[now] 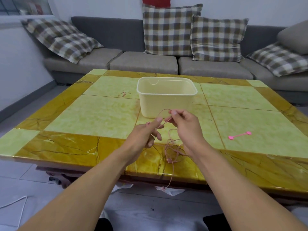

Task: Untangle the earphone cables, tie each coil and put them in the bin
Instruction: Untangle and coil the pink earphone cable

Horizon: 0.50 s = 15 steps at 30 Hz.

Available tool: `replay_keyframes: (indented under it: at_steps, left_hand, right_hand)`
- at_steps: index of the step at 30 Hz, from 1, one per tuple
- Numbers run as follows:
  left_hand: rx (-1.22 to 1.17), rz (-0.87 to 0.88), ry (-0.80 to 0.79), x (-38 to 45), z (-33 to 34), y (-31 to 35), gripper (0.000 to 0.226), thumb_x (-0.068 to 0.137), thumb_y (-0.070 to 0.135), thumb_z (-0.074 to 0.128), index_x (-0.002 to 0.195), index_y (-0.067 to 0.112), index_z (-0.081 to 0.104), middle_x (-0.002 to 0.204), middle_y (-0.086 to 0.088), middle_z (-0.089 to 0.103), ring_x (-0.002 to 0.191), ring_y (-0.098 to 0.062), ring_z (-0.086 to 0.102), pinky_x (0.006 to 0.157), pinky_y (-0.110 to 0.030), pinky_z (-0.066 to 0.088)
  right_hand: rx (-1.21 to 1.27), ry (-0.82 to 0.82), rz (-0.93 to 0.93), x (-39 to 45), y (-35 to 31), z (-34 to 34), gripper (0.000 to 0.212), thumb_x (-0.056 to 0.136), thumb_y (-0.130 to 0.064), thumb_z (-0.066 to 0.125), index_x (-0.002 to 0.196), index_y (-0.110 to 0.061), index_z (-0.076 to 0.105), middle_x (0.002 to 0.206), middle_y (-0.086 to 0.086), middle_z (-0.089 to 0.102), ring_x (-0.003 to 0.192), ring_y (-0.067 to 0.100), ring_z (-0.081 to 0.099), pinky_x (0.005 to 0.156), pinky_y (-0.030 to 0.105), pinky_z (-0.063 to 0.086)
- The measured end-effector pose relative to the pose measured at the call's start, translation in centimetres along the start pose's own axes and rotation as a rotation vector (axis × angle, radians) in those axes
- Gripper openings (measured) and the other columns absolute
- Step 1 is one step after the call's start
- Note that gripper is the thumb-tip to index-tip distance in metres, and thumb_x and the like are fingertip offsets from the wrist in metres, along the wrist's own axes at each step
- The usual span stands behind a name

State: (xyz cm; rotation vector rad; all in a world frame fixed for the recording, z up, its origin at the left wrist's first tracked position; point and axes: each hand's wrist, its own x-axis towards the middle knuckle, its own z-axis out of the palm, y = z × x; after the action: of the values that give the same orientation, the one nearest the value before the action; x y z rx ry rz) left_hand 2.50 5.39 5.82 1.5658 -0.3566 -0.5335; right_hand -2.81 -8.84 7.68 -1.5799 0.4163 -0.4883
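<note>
Both hands pinched pink earphone cable [168, 144]: L hand [146, 132] w/ wound turns, R hand [185, 124] loop; slack toward 6 o'clock; bin [166, 104] at 12.

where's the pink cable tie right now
In the head view the pink cable tie lies flat on the table, to the right of the right hand and right of the bin, untouched.
</note>
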Motion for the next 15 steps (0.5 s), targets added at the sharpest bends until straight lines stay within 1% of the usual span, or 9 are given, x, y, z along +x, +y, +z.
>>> replay_keyframes:
  at_steps: [1,2,3,5,7,9,12,13,15]
  left_hand:
    - [-0.067,-0.002,-0.011,0.1,0.0,0.2,0.067,0.088,0.071,0.053,0.112,0.011,0.070,0.073,-0.002,0.066,0.044,-0.010,0.037,0.048,-0.021,0.030]
    - [-0.136,-0.011,-0.012,0.3,0.1,0.3,0.075,0.085,0.075,0.048,0.114,0.010,0.069,0.074,-0.004,0.066,0.042,-0.010,0.037,0.045,-0.020,0.028]
    - [-0.193,-0.025,-0.004,0.4,0.1,0.4,0.078,0.087,0.076,0.043,0.115,0.008,0.068,0.073,-0.006,0.066,0.040,-0.010,0.037,0.042,-0.020,0.026]
    - [-0.236,-0.046,0.025,0.6,0.2,0.3,0.072,0.097,0.067,0.034,0.114,0.006,0.068,0.072,-0.007,0.065,0.039,-0.010,0.038,0.039,-0.019,0.025]
    - [-0.203,-0.037,0.057,0.5,0.2,0.2,0.059,0.104,0.055,0.035,0.112,0.008,0.070,0.074,-0.005,0.066,0.042,-0.011,0.037,0.043,-0.021,0.025]
    - [-0.132,-0.010,0.094,0.6,0.0,0.0,0.044,0.106,0.044,0.042,0.112,0.012,0.071,0.077,-0.002,0.066,0.046,-0.012,0.038,0.046,-0.021,0.027]
    - [-0.058,0.013,0.170,0.4,-0.2,0.2,0.032,0.102,0.041,0.054,0.109,0.015,0.071,0.081,0.000,0.066,0.049,-0.011,0.040,0.051,-0.021,0.034]
    - [-0.038,0.034,0.210,0.3,-0.3,0.5,0.027,0.100,0.040,0.058,0.107,0.016,0.069,0.084,0.000,0.067,0.050,-0.010,0.043,0.054,-0.022,0.036]
    - [0.097,0.121,0.342,0.2,-0.9,1.1,0.020,0.097,0.038,0.063,0.102,0.019,0.065,0.089,0.000,0.068,0.060,-0.009,0.052,0.064,-0.028,0.042]
  right_hand:
    - [0.107,0.002,0.028,0.1,-0.3,0.0,0.018,0.106,-0.019,0.053,0.097,-0.015,0.068,0.080,-0.002,0.075,0.088,0.011,0.071,0.091,0.029,0.053]
    - [0.225,-0.007,0.068,0.1,-0.6,-0.1,0.019,0.107,-0.016,0.050,0.096,-0.012,0.065,0.078,0.002,0.072,0.085,0.015,0.070,0.091,0.032,0.055]
    - [0.342,-0.029,0.118,0.1,-0.9,-0.1,0.021,0.107,-0.015,0.048,0.094,-0.009,0.063,0.076,0.005,0.069,0.082,0.019,0.068,0.087,0.034,0.056]
    - [0.526,-0.107,0.215,-0.1,-1.7,-0.4,0.026,0.107,-0.015,0.046,0.086,-0.008,0.059,0.073,0.008,0.064,0.077,0.023,0.065,0.080,0.038,0.055]
    - [0.610,-0.195,0.268,-0.1,-2.1,-0.9,0.029,0.106,-0.020,0.047,0.079,-0.012,0.054,0.074,0.008,0.062,0.077,0.024,0.065,0.078,0.038,0.052]
    - [0.614,-0.249,0.271,0.1,-2.2,-1.3,0.032,0.104,-0.027,0.051,0.073,-0.017,0.051,0.077,0.006,0.063,0.081,0.024,0.064,0.079,0.039,0.052]
    - [0.529,-0.270,0.255,0.3,-2.4,-2.1,0.035,0.098,-0.037,0.060,0.071,-0.015,0.062,0.080,0.006,0.063,0.086,0.021,0.064,0.080,0.042,0.056]
    - [0.477,-0.273,0.245,0.3,-2.4,-2.4,0.033,0.096,-0.037,0.063,0.075,-0.012,0.065,0.083,0.008,0.063,0.087,0.021,0.064,0.080,0.043,0.058]
    - [0.362,-0.316,0.239,0.1,-2.6,-2.6,0.023,0.097,-0.024,0.066,0.084,-0.006,0.065,0.089,0.015,0.064,0.091,0.026,0.065,0.085,0.045,0.061]
